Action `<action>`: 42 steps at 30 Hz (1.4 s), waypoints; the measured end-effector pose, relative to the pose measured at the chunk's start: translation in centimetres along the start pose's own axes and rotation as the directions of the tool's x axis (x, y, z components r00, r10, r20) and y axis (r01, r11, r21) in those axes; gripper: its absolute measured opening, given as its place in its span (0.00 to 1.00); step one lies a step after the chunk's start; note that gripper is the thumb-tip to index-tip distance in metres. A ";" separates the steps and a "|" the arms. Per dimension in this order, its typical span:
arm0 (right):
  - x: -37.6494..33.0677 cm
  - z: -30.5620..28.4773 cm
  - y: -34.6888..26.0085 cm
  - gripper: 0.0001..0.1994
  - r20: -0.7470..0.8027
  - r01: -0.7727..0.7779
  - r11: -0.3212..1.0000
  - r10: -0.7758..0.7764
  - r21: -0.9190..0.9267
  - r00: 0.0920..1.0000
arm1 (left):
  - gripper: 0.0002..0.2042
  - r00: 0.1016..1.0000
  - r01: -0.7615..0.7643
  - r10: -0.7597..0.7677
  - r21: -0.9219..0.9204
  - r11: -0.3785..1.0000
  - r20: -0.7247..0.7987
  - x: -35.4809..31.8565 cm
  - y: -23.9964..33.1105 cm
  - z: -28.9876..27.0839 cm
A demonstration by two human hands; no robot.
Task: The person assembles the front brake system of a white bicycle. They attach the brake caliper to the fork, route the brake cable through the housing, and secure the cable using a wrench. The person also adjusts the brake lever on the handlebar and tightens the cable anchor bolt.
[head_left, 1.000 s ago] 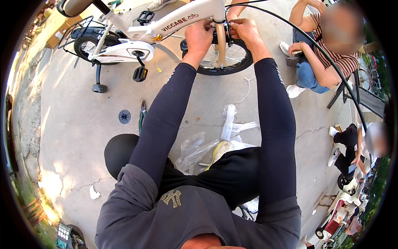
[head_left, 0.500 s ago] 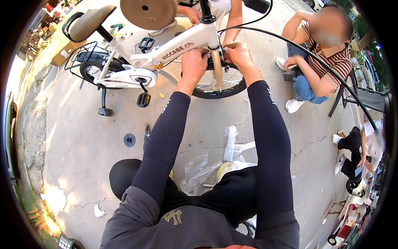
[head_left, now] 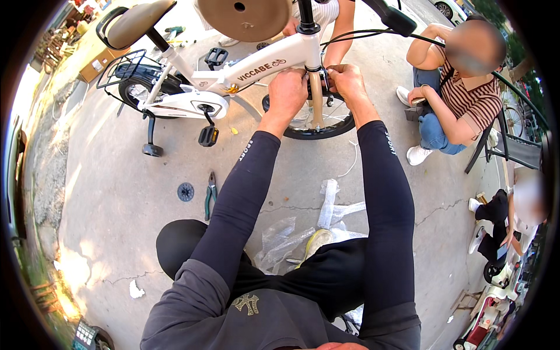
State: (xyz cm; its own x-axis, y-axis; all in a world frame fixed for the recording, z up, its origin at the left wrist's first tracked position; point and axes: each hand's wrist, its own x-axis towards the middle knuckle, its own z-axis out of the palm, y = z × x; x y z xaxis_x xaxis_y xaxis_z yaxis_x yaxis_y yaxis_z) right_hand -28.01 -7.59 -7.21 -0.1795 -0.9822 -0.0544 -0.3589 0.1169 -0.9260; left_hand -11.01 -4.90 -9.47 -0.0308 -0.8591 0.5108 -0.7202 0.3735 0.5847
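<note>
A white child's bicycle [head_left: 216, 79] stands across the upper part of the head view. At its tan front fork [head_left: 317, 108], just above the front wheel [head_left: 338, 119], both of my hands are at work. My left hand [head_left: 287, 94] is closed at the left side of the fork crown; its fingertips and whatever they grip are hidden. With bent fingers pinched together, my right hand [head_left: 349, 86] grips the black front brake [head_left: 324, 77] on the fork's other side. A co-worker's forearm [head_left: 339, 44] reaches down behind the fork.
Pliers [head_left: 210, 195] lie beside a round floor drain [head_left: 185, 192]. Plastic wrap [head_left: 329, 204] is spread near my shoe. At the right a person in a striped shirt [head_left: 466, 108] crouches, with a folding chair [head_left: 516, 146] behind. A cardboard box [head_left: 99, 64] stands at the upper left.
The bicycle and both hands sit slightly farther right in view. The handlebar end has swung lower and to the right. My left forearm now uncovers the pliers. Both hands stay at the fork.
</note>
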 end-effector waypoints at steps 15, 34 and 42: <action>-0.3 0.3 0.1 0.11 -0.009 -0.001 0.999 0.001 0.045 1.000 | 0.08 0.993 -0.045 0.035 -0.083 0.996 -0.114 -1.1 0.3 -0.1; -0.6 0.3 -0.3 0.12 0.001 -0.011 0.999 0.011 0.053 1.000 | 0.09 0.973 -0.043 0.005 -0.160 0.986 -0.231 -2.0 0.2 0.9; -0.9 0.2 -0.5 0.11 0.008 -0.013 0.997 0.013 0.072 1.000 | 0.10 0.981 -0.075 0.036 -0.200 0.977 -0.193 -1.5 -0.3 0.6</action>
State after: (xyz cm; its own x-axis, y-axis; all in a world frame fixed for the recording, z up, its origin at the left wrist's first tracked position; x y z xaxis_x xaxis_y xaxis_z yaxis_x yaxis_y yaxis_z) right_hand -27.51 -6.83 -6.82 -0.1771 -0.9818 -0.0690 -0.2893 0.1189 -0.9498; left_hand -11.18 -3.90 -10.75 0.0778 -0.7614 0.6436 -0.5626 0.4994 0.6589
